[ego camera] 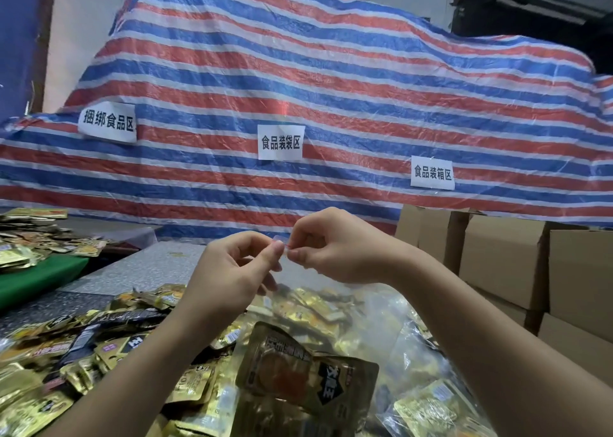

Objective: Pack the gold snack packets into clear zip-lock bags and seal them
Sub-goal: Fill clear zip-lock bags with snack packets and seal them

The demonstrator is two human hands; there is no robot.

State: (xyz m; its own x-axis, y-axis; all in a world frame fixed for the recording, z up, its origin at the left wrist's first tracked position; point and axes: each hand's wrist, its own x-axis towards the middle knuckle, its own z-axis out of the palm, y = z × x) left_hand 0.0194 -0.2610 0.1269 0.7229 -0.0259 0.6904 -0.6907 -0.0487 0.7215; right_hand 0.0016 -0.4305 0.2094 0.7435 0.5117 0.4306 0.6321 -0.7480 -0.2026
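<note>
My left hand (232, 267) and my right hand (335, 247) are raised above the table, fingertips almost meeting. Both pinch the top edge of a clear zip-lock bag (285, 307), which hangs down between my forearms. Gold snack packets (305, 370) show through the bag's lower part. A loose heap of gold snack packets (83, 353) covers the table at the lower left. Filled clear bags (428, 403) lie at the lower right.
A grey speckled table (156, 267) holds the heap. A second table with a green cover (36, 280) and more packets stands at the left. Cardboard boxes (530, 264) are stacked at the right. A striped tarp (298, 104) with paper signs rises behind.
</note>
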